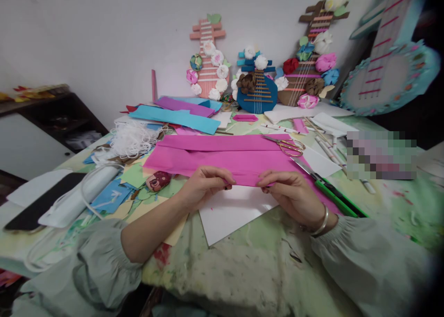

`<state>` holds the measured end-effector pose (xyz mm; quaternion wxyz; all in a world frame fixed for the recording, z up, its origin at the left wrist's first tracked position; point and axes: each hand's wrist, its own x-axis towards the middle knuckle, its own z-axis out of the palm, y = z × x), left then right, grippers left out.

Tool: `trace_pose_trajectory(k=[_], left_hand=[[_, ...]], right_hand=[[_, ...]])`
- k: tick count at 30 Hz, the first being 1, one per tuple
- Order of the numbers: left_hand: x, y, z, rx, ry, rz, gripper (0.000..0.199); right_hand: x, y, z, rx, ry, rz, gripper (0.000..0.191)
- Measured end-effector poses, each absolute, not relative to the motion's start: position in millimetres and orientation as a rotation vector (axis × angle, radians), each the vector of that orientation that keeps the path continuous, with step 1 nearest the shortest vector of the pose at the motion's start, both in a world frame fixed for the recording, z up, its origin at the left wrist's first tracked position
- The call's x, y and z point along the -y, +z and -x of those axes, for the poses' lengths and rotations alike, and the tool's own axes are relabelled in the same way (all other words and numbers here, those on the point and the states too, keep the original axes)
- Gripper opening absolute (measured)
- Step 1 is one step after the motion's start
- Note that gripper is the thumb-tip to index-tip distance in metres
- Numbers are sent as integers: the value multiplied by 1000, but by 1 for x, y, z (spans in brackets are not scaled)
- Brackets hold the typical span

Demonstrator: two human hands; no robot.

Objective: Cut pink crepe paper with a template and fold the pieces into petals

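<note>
A narrow pink paper strip (245, 179) stretches between my two hands, over the near edge of larger pink sheets (222, 157). My left hand (212, 183) pinches its left end, and my right hand (289, 192) pinches the right end. Gold-handled scissors (289, 144) rest on the right part of the pink sheets. Green-handled scissors or a cutter (329, 192) lie just beyond my right hand, with the blade pointing at the sheets. White paper (229, 215) lies beneath my hands.
White string (130, 139) is heaped at the left, near a power strip (83, 197) and a dark phone (45, 201). Blue paper (176, 118) lies behind the pink sheets. Flower-covered paper instruments (256, 93) lean on the wall. Markers (329, 153) are scattered at the right.
</note>
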<state>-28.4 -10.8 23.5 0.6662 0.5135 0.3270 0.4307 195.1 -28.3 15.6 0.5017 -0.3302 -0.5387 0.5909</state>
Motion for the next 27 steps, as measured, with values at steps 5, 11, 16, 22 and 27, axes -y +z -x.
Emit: trace_pose_trajectory(k=[5, 11, 16, 22, 27], left_hand=[[10, 22, 30, -737, 977, -1196, 11], [9, 20, 30, -694, 1011, -1162, 10], [8, 15, 24, -912, 1072, -1255, 24], [8, 15, 21, -891, 1079, -1207, 35], [6, 13, 25, -904, 1018, -1247, 31]], right_hand=[[28, 16, -195, 1306, 1431, 798, 22], [29, 18, -197, 1319, 1444, 772, 29], [30, 18, -197, 1279, 1492, 808, 14], [26, 13, -195, 1233, 1453, 930, 18], [23, 10, -196, 1214, 1463, 918, 23]])
